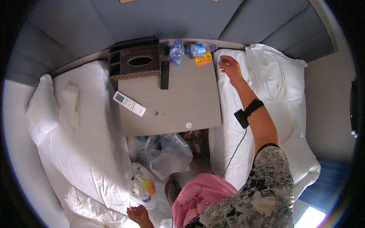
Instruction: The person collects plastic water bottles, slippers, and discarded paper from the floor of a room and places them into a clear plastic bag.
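Observation:
My right hand [231,69] is held over the right bed, just off the table's [191,99] right edge. Its fingertips pinch a small bluish object [221,60], too small to name surely. Nearest to it, a clear plastic bottle [198,50] with a blue label lies on its side behind a yellow-orange packet [203,59]. Left of these an upright plastic bottle [177,53] with a blue cap holds clear liquid. Low in the view, my left hand [138,215] has curled fingers beside the left bed; whether it holds anything is hidden.
A dark tissue-box organizer [137,61], a black remote [164,75] and a white air-conditioner remote [129,103] occupy the table's left side. Small brown crumbs [156,113] lie nearer its front. Below are a clear plastic bag [171,156] and bagged bottles [139,182]. Beds flank both sides.

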Tool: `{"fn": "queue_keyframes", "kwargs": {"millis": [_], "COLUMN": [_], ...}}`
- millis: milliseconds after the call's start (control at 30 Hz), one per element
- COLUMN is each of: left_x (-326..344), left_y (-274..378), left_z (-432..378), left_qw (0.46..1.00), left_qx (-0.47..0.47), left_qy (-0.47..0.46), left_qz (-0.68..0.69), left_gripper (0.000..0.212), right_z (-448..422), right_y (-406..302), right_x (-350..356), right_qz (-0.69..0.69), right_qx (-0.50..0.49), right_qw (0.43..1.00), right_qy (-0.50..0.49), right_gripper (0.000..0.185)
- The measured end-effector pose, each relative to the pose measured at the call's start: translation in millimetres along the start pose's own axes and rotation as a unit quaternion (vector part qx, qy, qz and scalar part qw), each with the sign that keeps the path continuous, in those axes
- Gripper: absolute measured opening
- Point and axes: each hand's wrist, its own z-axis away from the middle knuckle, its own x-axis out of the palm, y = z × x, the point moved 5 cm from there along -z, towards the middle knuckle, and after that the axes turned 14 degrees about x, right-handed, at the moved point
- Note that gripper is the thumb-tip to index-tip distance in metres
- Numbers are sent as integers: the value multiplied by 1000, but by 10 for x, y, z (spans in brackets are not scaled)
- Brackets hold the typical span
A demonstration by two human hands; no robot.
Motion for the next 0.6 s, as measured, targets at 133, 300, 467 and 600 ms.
{"fn": "queue_keyframes", "kwargs": {"millis": [133, 300, 467, 600], "left_x": [-228, -195, -143, -97], "left_y": [-17, -50, -70, -85], "left_z": [-92, -52, -65, -55], "left_qw": [996, 989, 987, 985], "left_qx": [-36, 6, 27, 37], "left_qy": [76, 144, 157, 169], "left_qz": [26, 21, 19, -6], "left_gripper": [27, 31, 35, 34], "right_z": [-692, -1363, -1622, -1713], "right_y": [136, 759, 856, 784], "right_x": [0, -62, 213, 421], "right_qz": [-259, -370, -280, -319], "right_qx": [175, 306, 301, 336], "right_qw": [950, 876, 912, 886], "right_qy": [12, 39, 5, -16], "right_gripper": [21, 12, 30, 37]}}
